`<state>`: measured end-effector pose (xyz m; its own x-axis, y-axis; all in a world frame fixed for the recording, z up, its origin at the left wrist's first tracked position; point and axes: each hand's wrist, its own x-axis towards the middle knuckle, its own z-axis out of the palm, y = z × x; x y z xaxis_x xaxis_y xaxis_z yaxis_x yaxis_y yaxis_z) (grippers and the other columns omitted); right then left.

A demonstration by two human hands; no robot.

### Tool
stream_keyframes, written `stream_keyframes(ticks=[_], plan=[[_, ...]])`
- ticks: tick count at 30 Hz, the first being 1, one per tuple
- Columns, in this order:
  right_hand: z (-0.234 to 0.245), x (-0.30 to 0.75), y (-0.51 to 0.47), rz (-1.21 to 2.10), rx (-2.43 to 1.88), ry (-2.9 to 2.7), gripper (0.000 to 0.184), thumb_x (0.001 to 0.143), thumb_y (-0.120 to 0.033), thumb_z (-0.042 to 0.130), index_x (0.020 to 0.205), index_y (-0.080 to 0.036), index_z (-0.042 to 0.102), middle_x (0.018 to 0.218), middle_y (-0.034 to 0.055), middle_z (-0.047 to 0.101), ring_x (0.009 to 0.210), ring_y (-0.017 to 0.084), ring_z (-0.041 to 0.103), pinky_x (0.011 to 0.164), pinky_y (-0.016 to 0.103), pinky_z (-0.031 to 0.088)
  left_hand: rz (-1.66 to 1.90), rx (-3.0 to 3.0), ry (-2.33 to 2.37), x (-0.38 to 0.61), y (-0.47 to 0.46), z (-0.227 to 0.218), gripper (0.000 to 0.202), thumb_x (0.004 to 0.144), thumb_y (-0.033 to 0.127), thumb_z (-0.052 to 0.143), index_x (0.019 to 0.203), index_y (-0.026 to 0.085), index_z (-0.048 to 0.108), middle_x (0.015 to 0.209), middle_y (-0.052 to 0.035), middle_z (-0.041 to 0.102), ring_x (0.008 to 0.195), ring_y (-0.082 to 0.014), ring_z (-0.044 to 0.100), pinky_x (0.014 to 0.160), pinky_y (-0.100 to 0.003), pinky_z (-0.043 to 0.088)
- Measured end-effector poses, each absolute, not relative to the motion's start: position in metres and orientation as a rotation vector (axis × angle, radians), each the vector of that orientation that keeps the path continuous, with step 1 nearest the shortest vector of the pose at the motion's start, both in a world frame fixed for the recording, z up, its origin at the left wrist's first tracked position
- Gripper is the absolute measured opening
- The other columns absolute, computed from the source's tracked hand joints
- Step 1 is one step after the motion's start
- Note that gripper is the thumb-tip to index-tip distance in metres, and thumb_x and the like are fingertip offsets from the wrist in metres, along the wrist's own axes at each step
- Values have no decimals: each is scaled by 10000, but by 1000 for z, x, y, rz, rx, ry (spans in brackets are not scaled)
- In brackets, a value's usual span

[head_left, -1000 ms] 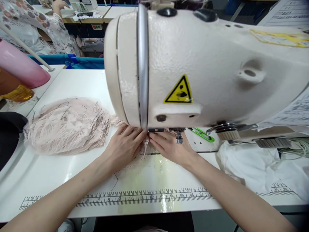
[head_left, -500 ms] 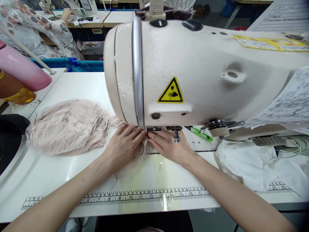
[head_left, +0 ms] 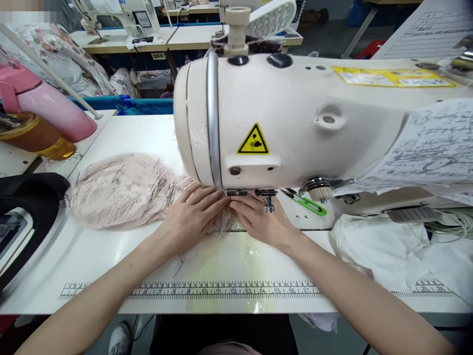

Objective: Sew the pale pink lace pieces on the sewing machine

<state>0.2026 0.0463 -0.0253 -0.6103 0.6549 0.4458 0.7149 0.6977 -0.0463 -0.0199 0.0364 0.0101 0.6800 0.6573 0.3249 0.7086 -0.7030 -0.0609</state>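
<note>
Under the head of a white sewing machine (head_left: 295,123), my left hand (head_left: 194,214) lies flat with fingers extended on pale pink lace (head_left: 222,223). My right hand (head_left: 260,217) rests close by, palm down, fingers stretched toward the left fingertips beneath the machine head. The machine hides the needle area and part of the fingertips. Left of my hands, a bunched heap of pale pink lace fabric (head_left: 121,192) with loose dark threads lies on the white table (head_left: 140,271). Green-handled thread snips (head_left: 308,204) lie right of my right hand, behind the wrist.
A printed ruler strip (head_left: 240,291) runs along the table's front edge. White cloth (head_left: 377,246) lies at right. A pink bottle (head_left: 55,103), an amber-based cup (head_left: 40,135) and a black-framed object (head_left: 29,217) stand at left. Beyond, a person in a flowered garment (head_left: 55,59) sits near another machine.
The view has shifted, showing more of the left side and the background. Both hands keep nearly the same place on the lace under the machine. The far person's hand is no longer visible.
</note>
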Motion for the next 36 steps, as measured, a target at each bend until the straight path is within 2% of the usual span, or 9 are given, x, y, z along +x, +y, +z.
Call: stream_keyframes(ticks=[7,11,18,20,23,26,29,31,36], plan=[[-18,200,53,75,-691,-2576,329,838,-15,403,1027,-179,617,1093,45,678,1054,186,568,836,335,433,-328,-2864,-956,-50,3,49,187,917,306,561,1016,207,686,1063,-38,733,851,-189,662,695,-353,483],[-17,200,51,100,-621,-2548,353,797,-40,432,1081,-175,591,1130,54,659,1105,211,547,805,334,437,-282,-2823,-1038,-67,-29,31,347,879,399,626,1148,180,634,1275,-98,647,1009,-248,642,779,-375,525],[-18,195,49,181,-631,-2546,233,871,-225,516,1084,-165,591,1067,68,668,996,207,584,896,390,435,-656,-2711,-1339,-62,-45,23,227,928,63,493,1119,159,570,1274,-109,638,1103,-196,629,893,-305,530],[-21,193,50,130,-641,-2507,145,912,-241,513,1002,-185,611,986,45,687,930,184,596,857,370,441,-750,-2699,-1426,-56,-33,37,183,961,98,448,1095,156,557,1217,-106,661,1047,-175,660,838,-267,536],[-24,192,52,54,-655,-2430,144,939,-175,487,926,-203,628,870,7,702,845,146,608,800,326,444,-593,-2705,-1321,-47,-7,54,165,994,216,424,1056,165,568,860,-26,712,661,-131,668,560,-226,482],[-24,194,53,33,-648,-2390,146,942,-166,496,909,-200,635,809,-8,703,791,132,608,782,312,449,-384,-2805,-1060,-38,22,56,273,937,403,535,1029,151,587,854,-67,692,795,-221,676,664,-314,513],[-23,196,53,48,-643,-2403,180,936,-131,486,838,-201,620,774,-24,690,762,120,595,768,303,440,-292,-2807,-841,-28,40,44,140,892,179,540,1010,166,614,813,-42,683,771,-206,653,766,-342,498],[-24,196,52,59,-679,-2394,168,913,-113,486,867,-204,620,851,-19,704,798,122,599,739,297,430,-325,-2748,-752,-23,46,36,250,840,5,451,887,184,620,688,11,639,625,-153,596,750,-317,477],[-26,194,49,26,-833,-2359,256,865,-237,590,1115,-182,607,1144,38,685,923,165,615,731,314,432,-457,-2640,-713,-21,44,28,303,847,-31,389,775,183,590,612,37,586,508,-114,487,608,-281,400]])
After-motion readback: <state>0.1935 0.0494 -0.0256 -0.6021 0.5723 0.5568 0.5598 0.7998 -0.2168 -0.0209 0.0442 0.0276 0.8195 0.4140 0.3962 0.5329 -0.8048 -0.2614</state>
